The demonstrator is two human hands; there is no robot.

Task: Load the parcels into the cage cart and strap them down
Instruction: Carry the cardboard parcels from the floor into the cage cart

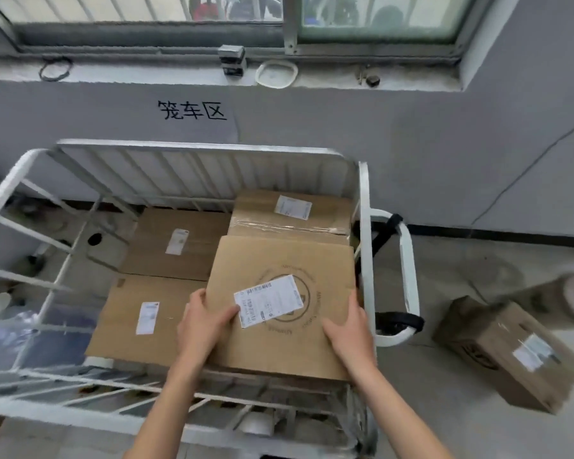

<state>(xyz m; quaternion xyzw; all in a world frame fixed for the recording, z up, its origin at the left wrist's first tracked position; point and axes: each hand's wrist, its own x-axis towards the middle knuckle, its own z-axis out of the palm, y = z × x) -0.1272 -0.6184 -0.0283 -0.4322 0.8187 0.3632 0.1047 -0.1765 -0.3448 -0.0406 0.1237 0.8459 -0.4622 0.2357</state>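
Grey-painted wall with black handwritten characters (192,111), window sill above it, concrete floor below.

Item 1: left hand (206,326). Fingers fairly straight, laid along the left edge of the top parcel (279,256); thumb spread wide across the parcel's upper face, tip touching the corner of its white shipping label (268,300).

Item 2: right hand (348,329). Fingers likewise straight, set against the parcel's right front edge; thumb splayed inward on the upper face. Neither hand is curled round anything, and the parcel sits between the two palms.

Item 3: top parcel. Flat brown carton with a circular printed mark under the label, in the front right part of the cage cart (196,145), higher than the cartons to its left and tight against the cart's right side.

Item 4: back right parcel (328,207). Taped, labelled, just behind the top parcel.

Item 5: back left parcel (159,246) and front left parcel (120,326). Both labelled and lying lower in the cart.

Item 6: white loop handle (408,260) on the cart's right side, with black strap (398,321) wrapped on it at two places.

Item 7: floor parcel (497,359). Tilted carton with label, on the concrete, well to the right of the cart.

Item 8: sill oddments, namely a black cord loop (55,68), a small grey box (231,59) and a white ring (276,73).
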